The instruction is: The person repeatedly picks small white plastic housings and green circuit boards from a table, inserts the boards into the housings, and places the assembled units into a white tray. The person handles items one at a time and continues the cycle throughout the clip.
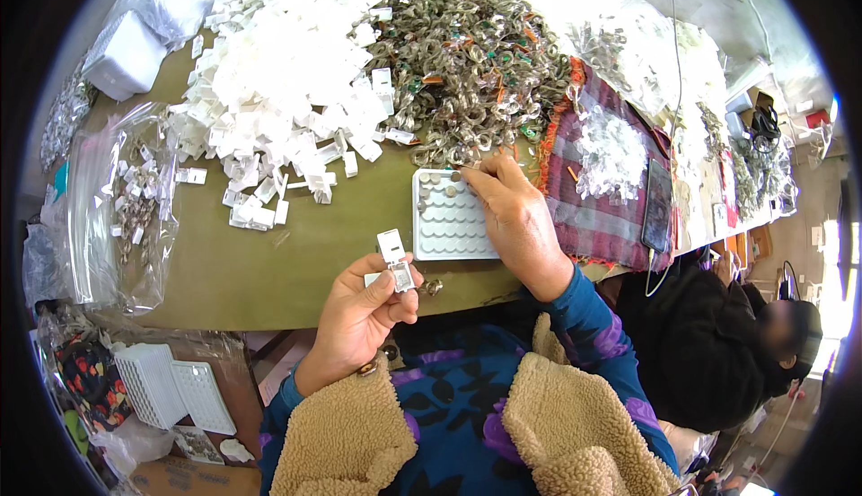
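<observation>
Left hand (364, 309), half curled, pinches a small white plastic box (401, 278), lid open, between thumb and fingers; right hand (521, 213) bends its fingers over the white rectangular plastic tray (453, 227) at its left, grip impossible to tell

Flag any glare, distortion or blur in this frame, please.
Head view: glare washes out much of the heap of white plastic pieces; the front edge of the table bends into a curve inside the dark rim; left hand and right hand look fairly sharp; a blurred patch covers part of the co-worker's head.
</observation>
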Demonstrator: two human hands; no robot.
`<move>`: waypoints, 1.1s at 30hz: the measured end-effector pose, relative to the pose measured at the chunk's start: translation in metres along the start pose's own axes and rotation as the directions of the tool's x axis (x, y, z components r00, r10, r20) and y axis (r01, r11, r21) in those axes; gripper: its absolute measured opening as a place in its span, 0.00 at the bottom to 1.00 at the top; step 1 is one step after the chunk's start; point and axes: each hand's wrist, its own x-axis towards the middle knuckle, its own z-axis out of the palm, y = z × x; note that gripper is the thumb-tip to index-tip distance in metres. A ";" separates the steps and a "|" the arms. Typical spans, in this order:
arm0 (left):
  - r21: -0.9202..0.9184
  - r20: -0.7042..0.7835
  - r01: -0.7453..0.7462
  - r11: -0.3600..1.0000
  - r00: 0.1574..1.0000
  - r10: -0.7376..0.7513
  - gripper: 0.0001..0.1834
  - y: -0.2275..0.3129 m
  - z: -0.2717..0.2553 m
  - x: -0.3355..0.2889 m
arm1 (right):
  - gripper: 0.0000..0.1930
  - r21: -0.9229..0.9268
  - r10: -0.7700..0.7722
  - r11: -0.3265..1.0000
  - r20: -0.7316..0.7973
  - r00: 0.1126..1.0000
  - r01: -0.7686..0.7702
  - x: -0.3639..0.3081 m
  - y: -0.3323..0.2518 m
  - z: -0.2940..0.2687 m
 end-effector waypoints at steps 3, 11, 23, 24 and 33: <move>0.022 -0.020 -0.012 1.000 1.000 0.012 0.19 -0.003 0.002 -0.002 | 0.10 -0.014 0.022 1.000 0.030 0.999 -0.021 -0.001 -0.004 -0.003; 0.043 -0.053 -0.078 0.996 0.995 0.081 0.11 -0.021 0.009 -0.009 | 0.09 0.443 0.058 0.894 0.029 0.998 -0.065 -0.040 -0.067 -0.016; 0.006 0.001 -0.062 0.998 0.998 0.062 0.11 -0.034 0.017 -0.029 | 0.17 0.568 0.040 0.823 -0.063 0.997 0.003 -0.064 -0.086 -0.024; 0.007 -0.007 -0.050 0.999 0.999 0.050 0.11 -0.034 0.018 -0.030 | 0.17 0.541 0.049 0.841 -0.096 0.994 0.011 -0.063 -0.087 -0.024; 0.157 -0.105 -0.102 0.982 0.987 0.120 0.09 -0.031 0.017 -0.026 | 0.15 0.472 -0.167 0.853 -0.161 0.973 0.225 -0.057 -0.076 0.006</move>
